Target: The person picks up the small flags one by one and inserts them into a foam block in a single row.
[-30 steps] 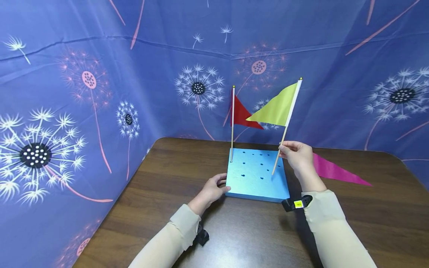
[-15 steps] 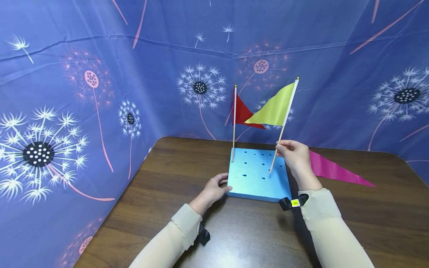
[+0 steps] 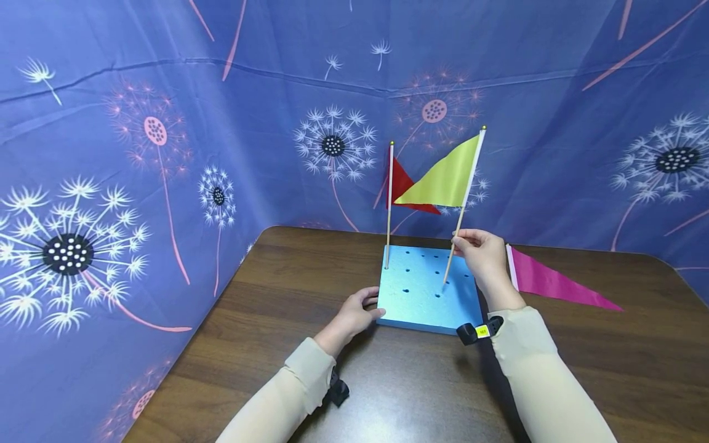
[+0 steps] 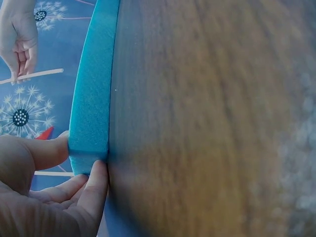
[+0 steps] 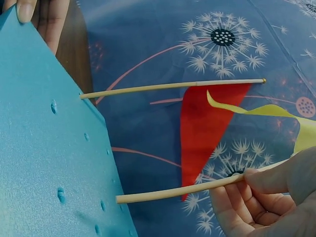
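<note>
A blue dandelion-printed cloth (image 3: 260,129) is hung across the upper frame; the brown tabletop (image 3: 277,289) is brightened at bottom centre.

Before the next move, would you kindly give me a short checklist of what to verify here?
1. Grip on the yellow flag: right hand pinches its stick. Ok.
2. Blue board steadied: left hand holds its near left corner. Ok.
3. Red flag standing in its hole at the board's left edge: ok.
4. Yellow flag upright: its stick leans. Not ok.
5. Stick's lower end in a hole: it is free of the holes. Not ok.
6. Lower end exactly lined up with one hole: cannot tell.
</note>
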A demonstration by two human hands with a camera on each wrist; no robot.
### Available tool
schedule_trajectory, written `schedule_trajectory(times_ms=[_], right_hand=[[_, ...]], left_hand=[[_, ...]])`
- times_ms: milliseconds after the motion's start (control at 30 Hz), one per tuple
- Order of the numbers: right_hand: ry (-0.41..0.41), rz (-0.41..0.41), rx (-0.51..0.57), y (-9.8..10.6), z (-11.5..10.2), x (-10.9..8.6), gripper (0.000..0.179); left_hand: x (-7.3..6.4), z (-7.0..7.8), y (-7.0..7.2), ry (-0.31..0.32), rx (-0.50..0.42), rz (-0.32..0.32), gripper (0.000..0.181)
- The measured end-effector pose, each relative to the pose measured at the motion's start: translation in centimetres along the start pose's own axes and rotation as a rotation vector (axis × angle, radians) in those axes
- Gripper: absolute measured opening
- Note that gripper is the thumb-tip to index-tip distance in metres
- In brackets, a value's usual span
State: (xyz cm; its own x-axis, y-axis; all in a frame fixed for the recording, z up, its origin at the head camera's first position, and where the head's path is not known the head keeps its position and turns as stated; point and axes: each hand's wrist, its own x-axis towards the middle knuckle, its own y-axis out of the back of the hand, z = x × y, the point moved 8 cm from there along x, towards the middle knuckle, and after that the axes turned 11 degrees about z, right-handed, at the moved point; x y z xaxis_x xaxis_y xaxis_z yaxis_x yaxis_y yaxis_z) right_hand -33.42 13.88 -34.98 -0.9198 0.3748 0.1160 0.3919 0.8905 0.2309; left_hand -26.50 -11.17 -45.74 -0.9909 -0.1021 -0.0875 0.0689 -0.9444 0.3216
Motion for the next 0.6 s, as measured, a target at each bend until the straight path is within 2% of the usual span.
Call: schedule_trajectory(times_ms=[300, 600], right_hand=[[0.012, -0.008, -0.006, -0.7, -0.3, 0.4, 0.026], [0.011, -0.018, 0.028, -1.8, 0.0, 0.5, 0.025]], left_hand=[[0.4, 0.1, -0.1, -0.016, -0.004, 0.003, 0.049], [0.2, -0.4, 0.0, 0.008, 0.027, 0.002, 0.049]])
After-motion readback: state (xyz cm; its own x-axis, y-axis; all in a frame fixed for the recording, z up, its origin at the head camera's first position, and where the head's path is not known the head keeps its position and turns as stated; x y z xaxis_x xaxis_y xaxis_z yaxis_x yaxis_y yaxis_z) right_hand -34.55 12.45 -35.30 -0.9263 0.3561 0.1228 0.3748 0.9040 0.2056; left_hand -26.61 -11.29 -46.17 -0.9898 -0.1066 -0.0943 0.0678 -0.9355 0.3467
